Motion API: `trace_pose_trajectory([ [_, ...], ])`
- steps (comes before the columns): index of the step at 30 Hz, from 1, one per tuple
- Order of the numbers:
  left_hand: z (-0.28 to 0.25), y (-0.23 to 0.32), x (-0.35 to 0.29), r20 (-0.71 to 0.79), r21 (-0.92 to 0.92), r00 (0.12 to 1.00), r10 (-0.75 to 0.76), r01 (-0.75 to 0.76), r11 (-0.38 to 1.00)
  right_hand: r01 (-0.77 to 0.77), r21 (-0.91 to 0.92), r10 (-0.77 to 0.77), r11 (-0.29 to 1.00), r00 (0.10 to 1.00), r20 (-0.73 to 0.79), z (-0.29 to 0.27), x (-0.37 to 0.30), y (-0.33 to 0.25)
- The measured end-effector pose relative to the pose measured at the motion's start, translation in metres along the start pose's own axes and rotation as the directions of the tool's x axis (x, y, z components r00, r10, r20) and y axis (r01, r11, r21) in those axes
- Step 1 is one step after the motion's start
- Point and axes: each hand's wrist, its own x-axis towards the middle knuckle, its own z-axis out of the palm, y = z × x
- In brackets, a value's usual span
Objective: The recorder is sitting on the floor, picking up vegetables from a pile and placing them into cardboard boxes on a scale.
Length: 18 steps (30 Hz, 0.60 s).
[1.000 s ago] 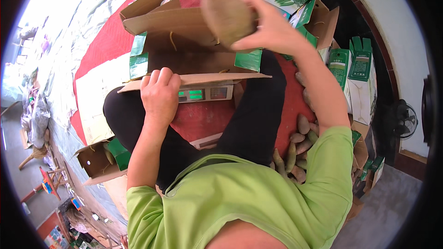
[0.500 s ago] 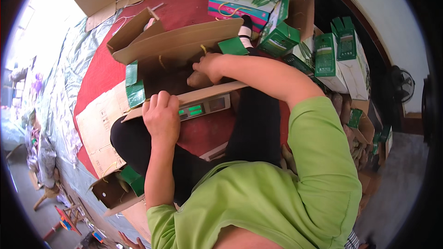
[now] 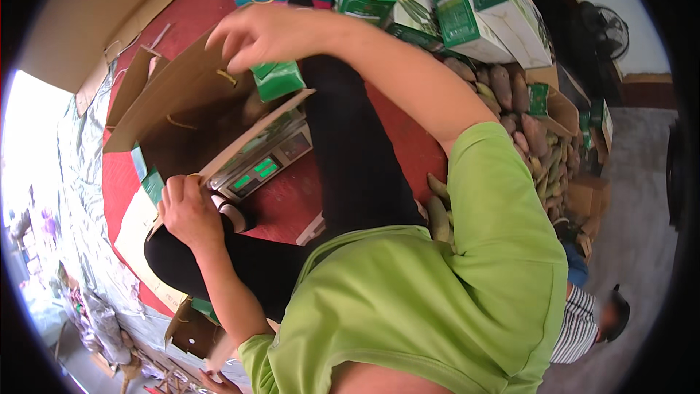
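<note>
An open cardboard box (image 3: 164,98) with green end flaps sits tilted between my legs, over a digital scale (image 3: 283,157) with a lit green display. My left hand (image 3: 192,211) is closed round the box's near edge at its left corner. My right hand (image 3: 273,33) is raised above the far right part of the box, beside a green flap (image 3: 279,82). Its fingers are apart and slightly blurred, with nothing in them. Inside the box, a brownish tuber (image 3: 254,109) shows dimly, partly hidden by the flap and the near wall.
To the right lies a pile of tubers (image 3: 536,135), like sweet potatoes, with a few more (image 3: 439,219) by my right hip. Green-and-white cartons (image 3: 467,18) stand far right, near a black fan (image 3: 604,29). A person in a striped top (image 3: 576,325) is at the lower right.
My right hand has let go of the tuber and lifted out of the box. My left hand still grips the near edge. The view has turned to the right.
</note>
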Motion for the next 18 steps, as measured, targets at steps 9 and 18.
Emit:
trace_pose_trajectory([
  [9,0.004,0.004,-0.001,0.000,0.037,1.000,0.025,-0.025,0.999,-0.603,0.130,0.541,0.787,0.574,-0.616,0.049,-0.267,0.188],
  [18,0.013,-0.007,-0.007,-0.017,0.080,0.999,0.036,-0.035,0.996,-0.875,-0.333,0.918,0.352,0.392,-0.060,0.225,-0.458,0.211],
])
